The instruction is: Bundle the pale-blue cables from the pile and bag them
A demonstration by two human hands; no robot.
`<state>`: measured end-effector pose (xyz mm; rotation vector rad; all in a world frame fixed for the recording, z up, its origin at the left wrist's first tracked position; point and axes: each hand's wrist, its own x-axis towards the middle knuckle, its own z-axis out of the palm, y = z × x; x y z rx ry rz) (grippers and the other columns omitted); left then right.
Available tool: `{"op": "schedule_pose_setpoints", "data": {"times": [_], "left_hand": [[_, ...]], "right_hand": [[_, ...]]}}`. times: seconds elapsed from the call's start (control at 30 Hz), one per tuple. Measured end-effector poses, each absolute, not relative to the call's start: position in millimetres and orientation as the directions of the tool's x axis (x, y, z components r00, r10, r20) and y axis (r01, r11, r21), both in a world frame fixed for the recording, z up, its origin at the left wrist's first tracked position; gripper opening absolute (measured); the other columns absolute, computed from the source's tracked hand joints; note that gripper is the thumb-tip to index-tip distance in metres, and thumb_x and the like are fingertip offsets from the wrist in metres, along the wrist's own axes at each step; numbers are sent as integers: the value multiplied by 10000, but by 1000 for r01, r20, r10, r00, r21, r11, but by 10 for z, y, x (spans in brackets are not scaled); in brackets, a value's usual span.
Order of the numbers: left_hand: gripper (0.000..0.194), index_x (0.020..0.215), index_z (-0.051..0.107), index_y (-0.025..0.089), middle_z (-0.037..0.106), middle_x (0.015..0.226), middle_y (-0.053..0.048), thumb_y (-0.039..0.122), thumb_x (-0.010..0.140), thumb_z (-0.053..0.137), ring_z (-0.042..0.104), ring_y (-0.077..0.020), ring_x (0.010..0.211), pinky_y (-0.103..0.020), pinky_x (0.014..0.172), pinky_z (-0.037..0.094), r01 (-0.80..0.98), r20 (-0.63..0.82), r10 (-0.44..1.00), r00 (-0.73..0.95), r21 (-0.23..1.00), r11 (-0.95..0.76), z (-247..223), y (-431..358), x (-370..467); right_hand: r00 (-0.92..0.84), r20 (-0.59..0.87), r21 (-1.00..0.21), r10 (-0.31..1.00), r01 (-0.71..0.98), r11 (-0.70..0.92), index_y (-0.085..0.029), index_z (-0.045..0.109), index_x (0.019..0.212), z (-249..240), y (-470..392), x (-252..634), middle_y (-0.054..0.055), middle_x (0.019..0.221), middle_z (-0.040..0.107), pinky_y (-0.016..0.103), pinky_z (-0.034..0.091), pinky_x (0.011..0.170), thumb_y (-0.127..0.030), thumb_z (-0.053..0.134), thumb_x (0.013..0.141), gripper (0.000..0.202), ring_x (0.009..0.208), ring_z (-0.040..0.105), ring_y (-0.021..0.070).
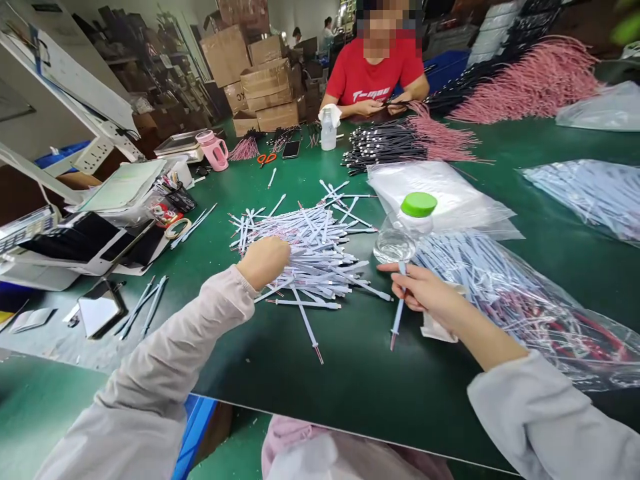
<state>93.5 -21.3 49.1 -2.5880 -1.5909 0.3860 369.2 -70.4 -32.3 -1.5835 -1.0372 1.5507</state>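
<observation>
A loose pile of light-blue sleeved cables [320, 247] with short red wire ends lies on the green table. My left hand [265, 261] is closed over the pile's left side, its fingertips turned away, so what it grips is hidden. Between thumb and fingers, my right hand [425, 292] pinches one light-blue cable [399, 313], its red end pointing down. Just behind that hand stands a clear bottle [395, 243] beside a jar with a green lid [419, 205]. One single cable [307, 323] sticks out from the pile toward me.
At right, a clear bag of blue cables [500, 280] lies near my right forearm. Flat plastic bags [440, 193] and black-and-pink wire bundles [395, 143] sit farther back. Across the table, a person in a red shirt [375, 77] handles wires. Orange scissors [267, 159] and a pink mug [214, 151] stand at far left.
</observation>
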Motion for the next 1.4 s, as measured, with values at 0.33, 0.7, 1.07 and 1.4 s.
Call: {"op": "schedule_pose_setpoints", "data": {"times": [0.33, 0.7, 1.07, 1.4], "left_hand": [[226, 557, 585, 194, 593, 548, 2, 317, 739, 534, 551, -146, 537, -201, 508, 359, 933, -544, 768, 336, 303, -193, 963, -237, 145], [240, 761, 575, 127, 600, 696, -25, 364, 778, 601, 588, -112, 577, -180, 486, 444, 370, -512, 744, 428, 851, 373, 374, -908, 621], [367, 925, 594, 102, 575, 731, -39, 422, 750, 630, 641, -141, 638, -162, 486, 466, 106, -517, 566, 643, 791, 602, -215, -1167, 1396], [330, 914, 566, 102, 633, 764, -81, 416, 848, 489, 648, -161, 654, -191, 479, 466, 345, -302, 787, 537, 931, 122, -341, -634, 1218]], "right_hand": [[-136, -440, -896, 887, 125, -426, -129, 606, 1009, -167, -917, 3629, 23, 507, 550, 230, 298, 455, -520, 504, 803, 453, 498, 444, 120], [-449, -437, -649, 779, -442, -619, -163, 641, 958, -252, -1250, 3088, -36, 609, 411, 183, 165, 401, -410, 557, 830, 291, 412, 214, 12], [-146, -292, -789, 945, -521, -325, -189, 632, 877, -156, -1103, 3309, -35, 634, 408, 214, 190, 410, -298, 678, 736, 183, 446, 243, 39], [-111, -337, -836, 935, -421, -352, -183, 513, 713, -67, -797, 3416, -35, 656, 454, 192, 209, 413, -318, 742, 665, 270, 470, 303, 32]]}}
